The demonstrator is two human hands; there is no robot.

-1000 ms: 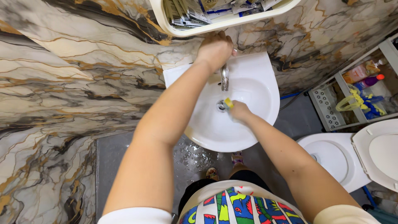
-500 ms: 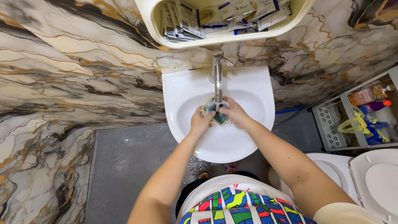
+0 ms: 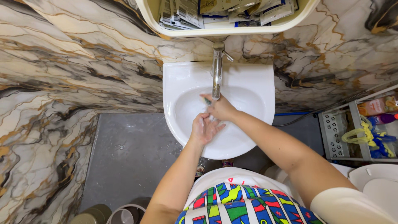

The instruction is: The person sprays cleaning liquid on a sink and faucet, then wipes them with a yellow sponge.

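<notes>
right hand (image 3: 221, 108): my fingers are curled shut round the sponge (image 3: 206, 101), right under the tap (image 3: 217, 70) spout, so the water can run over it. Only a green corner pokes out past my knuckles; the rest is hidden in my fist.
left hand (image 3: 205, 128): palm up, fingers spread loose, gripping nothing. It sits just below and touching the right hand, cupped under it, which I judge is to catch the run-off or rub against the other hand.
sponge: over the bowl of the sink (image 3: 182, 76), near the middle, just beneath the spout and above the drain area. Held clear of the porcelain as far as I can tell; any contact underneath is hidden.
water: blurred wet streak between my two hands; I can't tell how hard the tap runs.
tap: chrome, upright at the back rim of the sink, lever to its right, spout reaching out over the bowl, so both hands crowd in at the centre.
sink: white, rounded front, set against the marbled wall (image 3: 74, 62). I stand square to it, arms coming in from below.
shelf (image 3: 232, 28): cream tray on the wall just above the tap, stuffed with sachets, well clear of my hands.
rack (image 3: 365, 132): off to the right by the floor, bottles and yellow cloth in it, well apart.
floor (image 3: 124, 157): grey, wet-looking under the sink.
</notes>
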